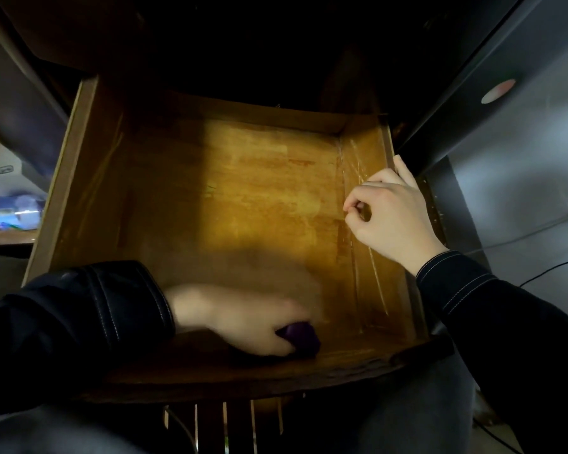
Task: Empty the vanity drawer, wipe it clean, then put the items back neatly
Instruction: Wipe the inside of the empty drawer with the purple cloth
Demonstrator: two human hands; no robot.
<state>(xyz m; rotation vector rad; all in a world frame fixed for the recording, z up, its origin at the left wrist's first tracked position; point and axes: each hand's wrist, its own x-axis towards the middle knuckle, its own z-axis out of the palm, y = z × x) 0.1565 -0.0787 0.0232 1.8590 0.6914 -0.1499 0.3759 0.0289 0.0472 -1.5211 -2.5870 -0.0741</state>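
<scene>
Open wooden drawer [243, 191], small purple object [300, 337] on its floor.

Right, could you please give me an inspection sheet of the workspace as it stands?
Surface: drawer open, its wooden bottom bare and streaky.
Job's things: purple cloth on the drawer bottom near the front; no other items inside.
Clutter: blurred blue object outside, left of the drawer.
Hands: left hand grips the cloth, blurred; right hand holds the drawer's right wall.
Cables: dark cable trails at far right.
Surroundings: dark cabinet at right, bearing a round sticker.
</scene>
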